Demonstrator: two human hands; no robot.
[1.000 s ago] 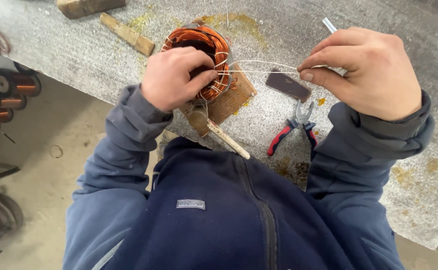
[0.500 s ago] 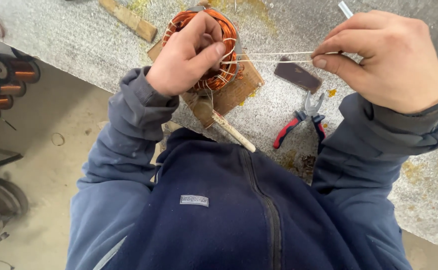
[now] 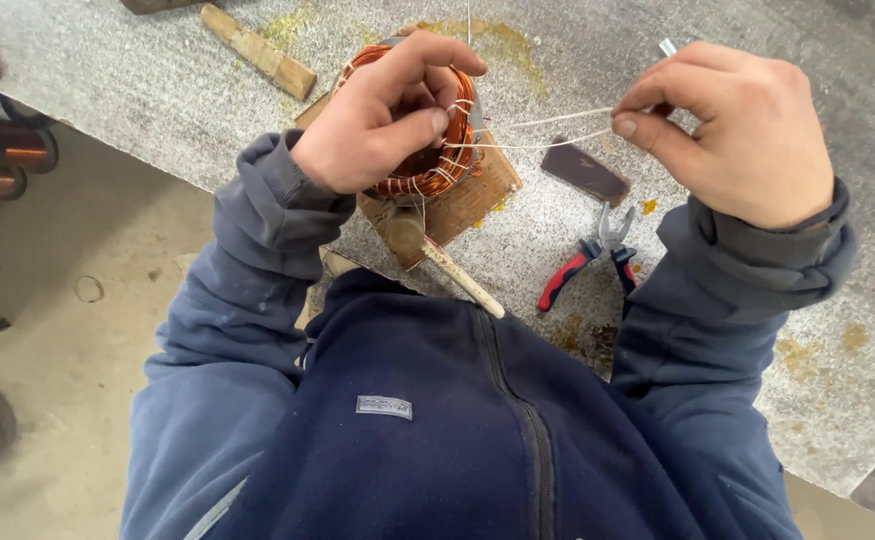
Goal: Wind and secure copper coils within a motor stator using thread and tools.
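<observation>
A: Status on the winding?

B: Copper coil (image 3: 428,130) sits on a small wooden block (image 3: 473,195), on the grey counter (image 3: 158,90) near its front edge, right in front of me. My left hand (image 3: 373,125) is on the coil: thumb and index hooked over the rim, fingers clenched on the windings.

A: Right hand?

B: Right hand (image 3: 738,135) is off to the side, well apart from the coil. Fingers pinched shut on white lacing cord (image 3: 548,130). Two strands run from the pinch to the coil's right side, both taut.

A: Tools nearby?

B: Red-handled pliers (image 3: 593,260) lie on the counter below my right hand, untouched. A dark flat piece (image 3: 586,172) lies between the block and my right hand. A wooden-handled mallet (image 3: 438,260) pokes out from under the block toward me. A wood strip (image 3: 258,50) lies at the top left. Copper spools (image 3: 8,160) are down on the floor to my left.
</observation>
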